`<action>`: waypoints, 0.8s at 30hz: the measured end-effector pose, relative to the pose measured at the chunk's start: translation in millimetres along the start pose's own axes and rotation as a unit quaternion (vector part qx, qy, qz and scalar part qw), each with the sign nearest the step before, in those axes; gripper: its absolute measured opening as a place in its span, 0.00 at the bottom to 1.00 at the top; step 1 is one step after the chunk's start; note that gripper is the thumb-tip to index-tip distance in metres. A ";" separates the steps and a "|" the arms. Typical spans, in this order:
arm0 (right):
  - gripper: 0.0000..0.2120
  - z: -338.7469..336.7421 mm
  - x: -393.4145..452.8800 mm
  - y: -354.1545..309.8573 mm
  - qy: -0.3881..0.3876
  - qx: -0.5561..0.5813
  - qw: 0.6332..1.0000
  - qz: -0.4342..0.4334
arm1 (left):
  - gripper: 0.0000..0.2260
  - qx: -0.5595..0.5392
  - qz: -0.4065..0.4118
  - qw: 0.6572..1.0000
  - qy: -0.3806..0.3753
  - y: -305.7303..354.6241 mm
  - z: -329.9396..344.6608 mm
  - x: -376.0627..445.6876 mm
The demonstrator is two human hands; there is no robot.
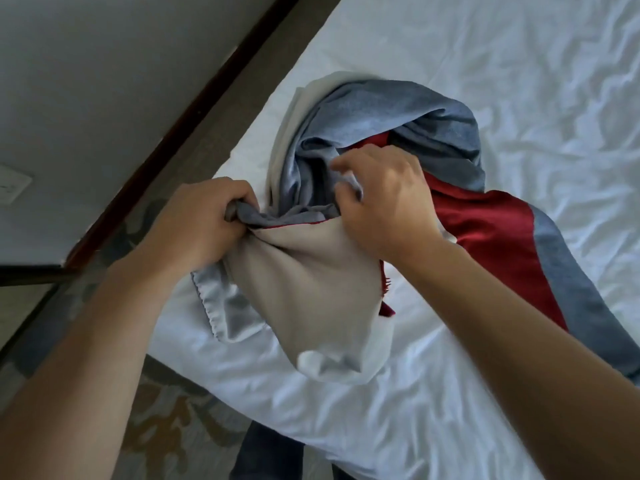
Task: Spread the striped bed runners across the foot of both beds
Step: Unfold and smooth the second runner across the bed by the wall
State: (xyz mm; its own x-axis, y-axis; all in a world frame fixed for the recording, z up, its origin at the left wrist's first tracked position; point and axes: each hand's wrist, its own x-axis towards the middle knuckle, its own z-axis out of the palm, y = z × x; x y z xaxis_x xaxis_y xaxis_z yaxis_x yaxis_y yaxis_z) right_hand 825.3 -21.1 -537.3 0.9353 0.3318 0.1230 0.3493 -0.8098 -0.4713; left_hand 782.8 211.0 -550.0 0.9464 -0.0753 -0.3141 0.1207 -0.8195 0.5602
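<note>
A bed runner (485, 230) with grey and dark red stripes and a pale beige underside lies bunched in a heap near the corner of a bed (519, 81) with a creased white cover. My left hand (197, 223) grips a gathered grey edge of the runner at the heap's left side. My right hand (384, 199) pinches a fold of grey fabric in the middle of the heap. Between the two hands the beige underside hangs in a loose pouch. A strip of the runner trails off toward the lower right.
The bed's corner points toward the lower left. A patterned carpet (166, 424) runs along the bed's edge. Beyond it rises a white wall (86, 81) with a dark wooden baseboard (194, 116) and a wall plate (14, 185). My trouser leg (266, 455) shows below.
</note>
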 end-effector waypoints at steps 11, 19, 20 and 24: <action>0.26 64.0 20.4 -38.4 -0.211 -0.136 0.953 -0.168 | 0.16 -0.036 -0.246 0.959 -0.140 -50.8 -6.5 -12.7; 0.30 93.4 43.4 -62.7 -0.274 -0.224 0.904 -0.240 | 0.09 -0.143 -0.239 0.957 -0.082 -57.3 -8.2 -11.6; 0.32 98.0 49.1 -65.6 -0.287 -0.226 0.900 -0.237 | 0.07 -0.088 -0.212 0.972 -0.049 -61.6 -11.0 -9.5; 0.31 110.8 76.6 -73.9 -0.303 -0.228 0.901 -0.209 | 0.01 -0.037 -0.114 0.990 0.076 -77.5 -24.9 -1.2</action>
State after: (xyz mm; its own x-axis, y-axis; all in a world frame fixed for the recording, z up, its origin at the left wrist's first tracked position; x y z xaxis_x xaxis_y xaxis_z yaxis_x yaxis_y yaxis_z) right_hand 864.8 117.7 -589.8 0.5620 0.7452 -0.3590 0.7800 -0.6219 -0.0699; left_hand 779.8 288.7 -574.0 0.9255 0.1972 -0.3235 0.3524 -0.7613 0.5443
